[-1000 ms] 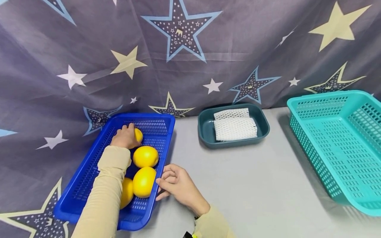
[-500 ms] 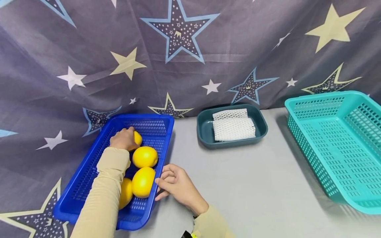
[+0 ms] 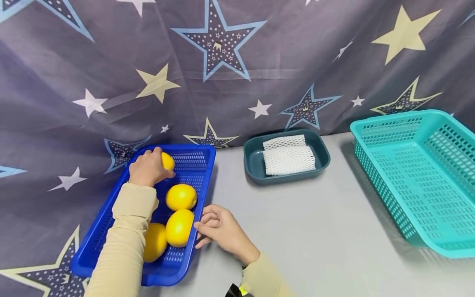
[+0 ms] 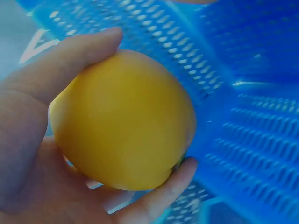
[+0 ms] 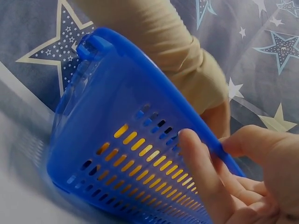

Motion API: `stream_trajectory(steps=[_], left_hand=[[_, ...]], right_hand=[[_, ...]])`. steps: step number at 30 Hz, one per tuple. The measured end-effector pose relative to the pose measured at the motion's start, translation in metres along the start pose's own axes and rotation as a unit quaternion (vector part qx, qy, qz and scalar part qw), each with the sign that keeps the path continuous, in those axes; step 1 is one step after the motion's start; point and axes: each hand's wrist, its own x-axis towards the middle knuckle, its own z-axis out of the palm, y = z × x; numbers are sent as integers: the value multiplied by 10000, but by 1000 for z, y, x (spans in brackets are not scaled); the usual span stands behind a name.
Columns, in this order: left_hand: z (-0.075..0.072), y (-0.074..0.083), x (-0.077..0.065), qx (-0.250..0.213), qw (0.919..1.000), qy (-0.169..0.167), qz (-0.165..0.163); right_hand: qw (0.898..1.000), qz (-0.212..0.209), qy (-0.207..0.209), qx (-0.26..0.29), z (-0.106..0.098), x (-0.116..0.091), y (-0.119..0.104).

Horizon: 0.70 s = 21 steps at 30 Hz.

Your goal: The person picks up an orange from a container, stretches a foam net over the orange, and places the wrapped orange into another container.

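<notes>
My left hand [image 3: 146,167] is at the far end of the blue basket [image 3: 208,181], fingers and thumb curled round a smooth, rounded yellow fruit [image 3: 168,161]. The left wrist view shows this yellow fruit [image 4: 126,121] up close, with a small green stem spot by one fingertip. Three more yellow fruits lie in the basket: one in the middle [image 3: 182,197], one below it [image 3: 179,227] and one beside my left forearm [image 3: 155,242]. My right hand [image 3: 222,231] holds the basket's right rim; in the right wrist view its thumb meets the rim and its fingers [image 5: 201,163] lie against the slotted outer wall.
A dark teal tray [image 3: 256,177] with white foam net sleeves [image 3: 289,160] stands at the back. At the right is a turquoise basket [image 3: 398,206]. Behind the grey table [image 3: 297,231] hangs a star-patterned cloth [image 3: 208,99].
My left hand has risen slightly and shifted left with the yellow fruit, away from the middle fruit. The right hand stays at the rim. The head view has shifted a little.
</notes>
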Motion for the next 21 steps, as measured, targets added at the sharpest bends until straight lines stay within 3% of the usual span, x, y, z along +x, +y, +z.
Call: stream_trajectory(steps=[5, 13, 21], left_hand=[[-15, 16, -12, 86, 9991, 407, 66], [-29, 41, -37, -33, 9949, 966, 277], [-33, 68, -60, -229, 9912, 1178, 554]], right_hand=[[9986, -14, 59, -527, -1, 1, -2], [9962, 2, -46, -867, 4, -3, -21], [9891, 78, 67, -1469, 3, -9, -34]])
